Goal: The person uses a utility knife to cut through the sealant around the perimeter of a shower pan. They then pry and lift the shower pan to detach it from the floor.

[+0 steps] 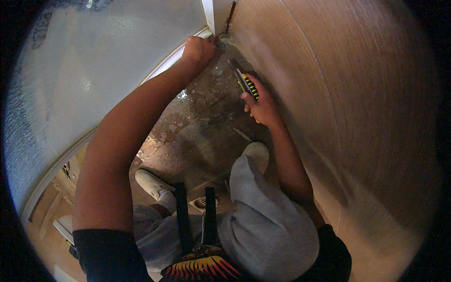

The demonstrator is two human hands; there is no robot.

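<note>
My right hand (264, 107) is wrapped round a yellow and black utility knife (247, 85), its tip pointing up and left toward the far corner, above the floor. My left hand (199, 50) reaches to that corner, by the white frame strip (170, 60) along the bottom of a frosted glass panel (112, 51). Its fingers are curled in at the foot of a white upright post (210, 16). What they pinch, if anything, is hidden by the hand.
The dark, stained tile floor (188, 127) carries pale flecks and a small thin strip (242, 135). A brown tiled wall (366, 94) rises on the right. My shoes (152, 184) stand on either side of a square floor drain (199, 203). Loose items lie beyond the frame at lower left.
</note>
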